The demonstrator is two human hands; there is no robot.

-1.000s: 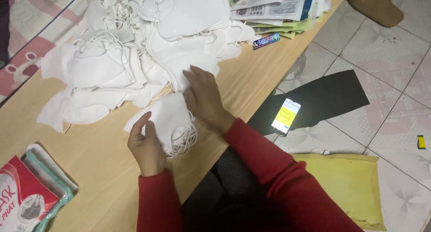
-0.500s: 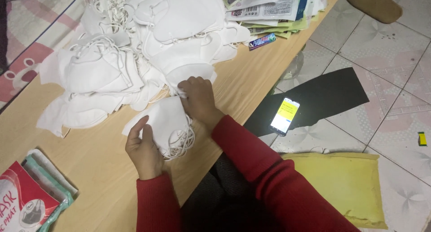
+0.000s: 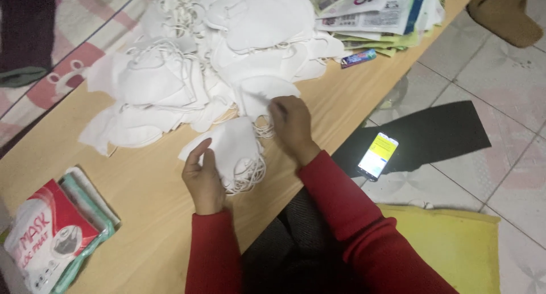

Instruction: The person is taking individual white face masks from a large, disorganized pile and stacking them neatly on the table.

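On the worktop [image 3: 142, 197], near edge, the left hand [image 3: 203, 177] holds a small stack of white masks [image 3: 233, 149]. Just right and farther, the right hand [image 3: 293, 123] pinches one mask [image 3: 264, 92] at the big pile's [image 3: 187, 72] near side.

Warm indoor light is falling evenly; the white masks [image 3: 227, 55] are glaring slightly, soft blur is smearing everything, corners dimming.
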